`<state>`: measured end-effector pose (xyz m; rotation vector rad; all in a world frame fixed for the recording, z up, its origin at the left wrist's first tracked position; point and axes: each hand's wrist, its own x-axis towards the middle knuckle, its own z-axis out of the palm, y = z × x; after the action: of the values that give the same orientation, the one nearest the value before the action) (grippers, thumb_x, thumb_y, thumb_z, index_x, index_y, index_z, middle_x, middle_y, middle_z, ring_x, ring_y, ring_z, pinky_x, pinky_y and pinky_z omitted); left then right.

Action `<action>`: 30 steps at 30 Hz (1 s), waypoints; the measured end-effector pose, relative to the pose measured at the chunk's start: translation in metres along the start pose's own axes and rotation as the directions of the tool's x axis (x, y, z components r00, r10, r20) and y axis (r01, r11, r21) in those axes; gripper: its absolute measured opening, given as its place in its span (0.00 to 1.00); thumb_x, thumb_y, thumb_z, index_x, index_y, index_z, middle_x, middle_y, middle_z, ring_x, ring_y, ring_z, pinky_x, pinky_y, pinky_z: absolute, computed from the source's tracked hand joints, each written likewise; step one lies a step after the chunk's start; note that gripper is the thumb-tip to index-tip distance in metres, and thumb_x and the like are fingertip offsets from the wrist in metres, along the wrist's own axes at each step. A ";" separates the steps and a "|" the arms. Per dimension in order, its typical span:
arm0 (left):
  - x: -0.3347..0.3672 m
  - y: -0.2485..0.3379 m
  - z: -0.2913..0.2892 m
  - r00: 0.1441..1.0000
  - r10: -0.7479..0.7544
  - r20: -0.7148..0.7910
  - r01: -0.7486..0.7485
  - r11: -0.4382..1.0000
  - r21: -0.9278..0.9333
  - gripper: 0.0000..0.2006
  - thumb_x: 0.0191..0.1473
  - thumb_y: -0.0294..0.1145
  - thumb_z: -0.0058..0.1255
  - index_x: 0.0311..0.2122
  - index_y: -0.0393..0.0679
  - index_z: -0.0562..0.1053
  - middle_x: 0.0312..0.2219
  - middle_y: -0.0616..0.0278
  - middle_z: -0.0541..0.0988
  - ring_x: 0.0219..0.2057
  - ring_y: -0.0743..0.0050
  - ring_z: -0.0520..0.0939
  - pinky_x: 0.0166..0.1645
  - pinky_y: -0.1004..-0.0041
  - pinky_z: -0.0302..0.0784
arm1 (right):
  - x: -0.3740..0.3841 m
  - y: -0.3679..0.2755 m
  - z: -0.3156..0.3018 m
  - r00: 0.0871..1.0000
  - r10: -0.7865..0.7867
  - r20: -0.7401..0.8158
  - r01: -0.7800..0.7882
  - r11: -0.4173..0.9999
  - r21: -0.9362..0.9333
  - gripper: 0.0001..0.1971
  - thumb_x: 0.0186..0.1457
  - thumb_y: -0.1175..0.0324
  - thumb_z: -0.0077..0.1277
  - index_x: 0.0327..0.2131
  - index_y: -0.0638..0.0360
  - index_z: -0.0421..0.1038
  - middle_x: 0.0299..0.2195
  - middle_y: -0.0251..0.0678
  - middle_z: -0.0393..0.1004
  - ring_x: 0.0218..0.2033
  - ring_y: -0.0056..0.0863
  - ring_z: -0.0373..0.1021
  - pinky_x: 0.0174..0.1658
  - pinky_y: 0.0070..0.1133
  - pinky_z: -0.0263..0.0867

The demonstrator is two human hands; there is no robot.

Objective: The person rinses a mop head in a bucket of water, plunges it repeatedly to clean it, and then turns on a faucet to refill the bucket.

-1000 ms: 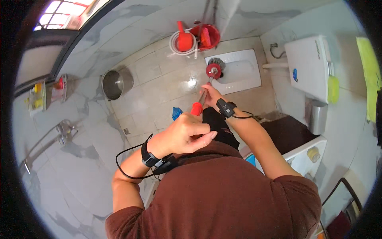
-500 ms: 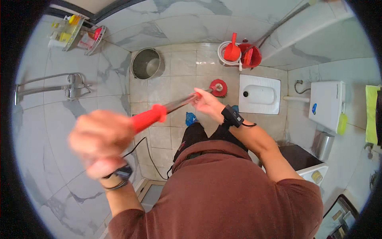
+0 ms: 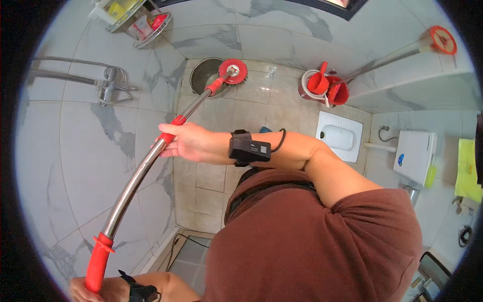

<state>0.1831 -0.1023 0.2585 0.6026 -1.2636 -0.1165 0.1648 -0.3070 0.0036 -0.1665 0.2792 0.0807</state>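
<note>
A single head-worn fisheye camera looks steeply down over the wearer's maroon-shirted shoulder (image 3: 322, 241) at close range, facing the grey-veined marble wall tiles (image 3: 90, 151) and beige floor tiles (image 3: 261, 105), straight lines bowing toward the dark circular rim.

Packages stand in the wire corner shelf (image 3: 132, 22) high on the marble wall at the upper left: a yellow package (image 3: 116, 9) sits toward the left of the shelf, and just beside it, at the right end, a red packet (image 3: 159, 21) with white patches leans against the rim; what lies between them is too small to tell. On the front of the white cistern (image 3: 413, 156) at the right is a small round blue label (image 3: 400, 161), low on its left side. No sign or lit screen can be made out.
</note>
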 end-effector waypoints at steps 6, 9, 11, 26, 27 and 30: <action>-0.072 0.025 -0.069 0.860 -0.058 -0.506 0.236 0.926 0.295 0.18 0.47 0.26 0.38 0.09 0.52 0.53 0.03 0.78 0.51 0.04 0.90 0.50 0.12 0.89 0.47 | 0.087 0.000 -0.034 0.983 0.134 -0.126 -0.153 0.976 -0.154 0.07 0.47 0.69 0.45 0.26 0.60 0.59 0.24 0.37 0.66 0.30 0.34 0.68 0.37 0.32 0.66; -0.066 -0.080 -0.063 0.832 -0.243 -0.499 0.395 0.891 0.223 0.22 0.48 0.31 0.38 0.05 0.50 0.51 0.01 0.74 0.54 0.03 0.86 0.53 0.11 0.84 0.51 | 0.138 -0.021 -0.090 0.963 0.157 -0.219 -0.184 0.977 -0.105 0.05 0.44 0.71 0.44 0.25 0.59 0.59 0.24 0.37 0.65 0.29 0.34 0.68 0.37 0.31 0.67; -0.080 -0.132 -0.066 0.761 -0.311 -0.569 0.569 0.741 0.356 0.23 0.49 0.34 0.39 0.05 0.47 0.53 0.02 0.69 0.58 0.05 0.81 0.58 0.12 0.80 0.53 | 0.167 -0.039 -0.140 0.945 0.081 -0.316 -0.144 0.973 -0.180 0.05 0.44 0.73 0.43 0.25 0.59 0.58 0.24 0.37 0.65 0.27 0.32 0.67 0.35 0.32 0.68; -0.099 -0.320 -0.109 0.495 -0.762 -0.417 0.865 0.391 0.313 0.19 0.49 0.26 0.41 0.09 0.40 0.53 0.06 0.67 0.61 0.08 0.81 0.60 0.14 0.80 0.51 | 0.293 -0.059 -0.338 0.976 -0.215 0.037 0.107 0.324 -0.940 0.08 0.39 0.64 0.45 0.15 0.56 0.69 0.16 0.41 0.69 0.20 0.37 0.67 0.22 0.32 0.60; -0.101 -0.325 -0.110 0.478 -0.766 -0.429 0.873 0.363 0.326 0.19 0.49 0.25 0.40 0.09 0.40 0.53 0.06 0.67 0.60 0.08 0.81 0.60 0.14 0.81 0.51 | 0.295 -0.062 -0.344 0.947 -0.257 0.193 0.248 0.205 -0.947 0.08 0.37 0.63 0.46 0.14 0.55 0.70 0.16 0.42 0.69 0.20 0.39 0.67 0.22 0.34 0.59; -0.098 -0.332 -0.125 0.460 -0.747 -0.481 0.886 0.418 0.199 0.19 0.50 0.26 0.40 0.10 0.40 0.55 0.05 0.68 0.59 0.08 0.83 0.58 0.14 0.81 0.52 | 0.296 -0.064 -0.336 0.918 -0.199 0.344 0.242 -0.407 -0.881 0.08 0.37 0.64 0.44 0.16 0.55 0.69 0.16 0.44 0.68 0.22 0.40 0.68 0.24 0.33 0.61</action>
<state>0.3463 -0.2962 -0.0080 1.5755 -0.5295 -0.5722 0.3656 -0.4124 -0.3880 -2.1360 0.0324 -0.1548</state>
